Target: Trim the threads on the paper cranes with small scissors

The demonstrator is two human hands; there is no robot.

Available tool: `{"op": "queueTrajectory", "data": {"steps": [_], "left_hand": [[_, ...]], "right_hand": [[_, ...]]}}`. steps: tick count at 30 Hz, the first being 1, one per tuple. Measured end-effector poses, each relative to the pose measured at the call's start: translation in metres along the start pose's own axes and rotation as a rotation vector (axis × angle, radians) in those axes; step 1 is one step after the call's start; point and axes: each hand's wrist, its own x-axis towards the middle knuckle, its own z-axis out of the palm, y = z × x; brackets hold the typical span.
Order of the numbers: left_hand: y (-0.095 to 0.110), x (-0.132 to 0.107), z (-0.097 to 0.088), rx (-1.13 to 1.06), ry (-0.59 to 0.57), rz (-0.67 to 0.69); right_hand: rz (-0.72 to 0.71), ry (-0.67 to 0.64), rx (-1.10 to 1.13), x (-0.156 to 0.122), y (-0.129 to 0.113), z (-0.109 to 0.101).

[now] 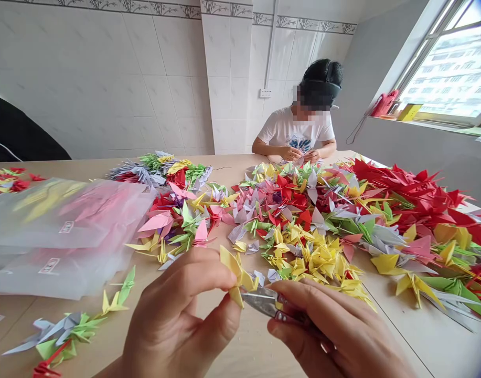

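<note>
In the head view, my left hand (181,310) pinches a folded yellow paper crane (238,270) between thumb and fingers. My right hand (334,325) is closed around a small silver metal tool (262,302) that looks like snips. The tool's narrow tip touches or almost touches the lower right of the crane. Most of its handle is hidden by my fingers. Just beyond my hands lies a heap of yellow paper cranes (314,257).
Mixed coloured cranes (279,202) and a red pile (417,189) spread across the table. Frosted plastic bags (67,236) lie at left, near a strung row of cranes (67,331). Across the table a person (299,131) in a white shirt handles something small.
</note>
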Motion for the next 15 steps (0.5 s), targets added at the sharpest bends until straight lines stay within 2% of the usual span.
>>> {"op": "queueTrajectory", "data": {"steps": [5, 7, 15], "left_hand": [[0.0039, -0.0061, 0.0044, 0.006, 0.091, -0.060], [0.0052, -0.0075, 0.0056, -0.001, 0.093, -0.084], [0.0025, -0.0070, 0.0065, -0.006, 0.079, -0.055]], "right_hand": [[-0.073, 0.123, -0.108, -0.0023, 0.0013, 0.0060], [-0.101, 0.150, -0.153, -0.0019, 0.0014, 0.0083], [-0.114, 0.162, -0.258, -0.0051, -0.0031, 0.0088]]}}
